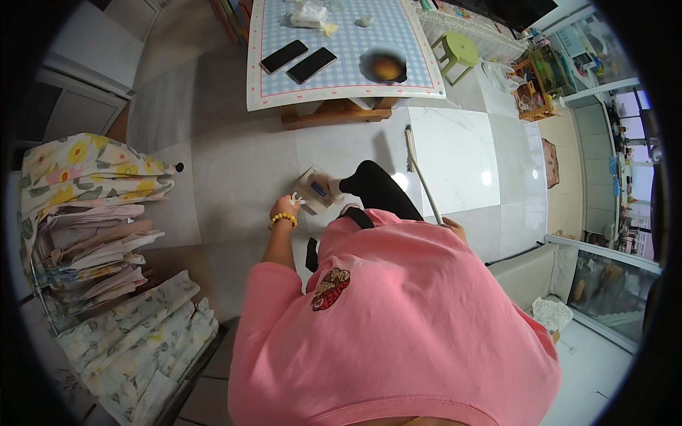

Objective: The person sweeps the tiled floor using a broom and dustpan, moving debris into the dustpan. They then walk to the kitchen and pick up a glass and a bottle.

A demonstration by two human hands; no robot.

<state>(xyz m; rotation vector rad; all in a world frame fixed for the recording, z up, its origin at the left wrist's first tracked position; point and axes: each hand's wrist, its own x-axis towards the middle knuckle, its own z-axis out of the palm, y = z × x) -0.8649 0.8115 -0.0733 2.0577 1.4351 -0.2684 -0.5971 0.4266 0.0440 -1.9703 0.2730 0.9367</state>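
My left hand (286,206), with a yellow bead bracelet at the wrist, holds a small white looped thing (297,199); I cannot tell whether it is a handle or a strip. Just beyond it, a beige box or bag (314,191) with a dark blue patch is on the floor, partly blurred beside my foot. My right hand (454,230), partly hidden by my pink shirt, grips the end of a pale pole (425,183). The pole runs forward to a long narrow head (409,149) on the tiles, like that of a floor broom or mop.
Ahead stands a table with a checked cloth (341,95), bearing two phones (311,65), a dark pan or bowl (384,65) and a tissue pack (309,14). A green stool (459,50) is beside it. Racks of cloth (96,170) stand left, a pale sofa (527,271) right.
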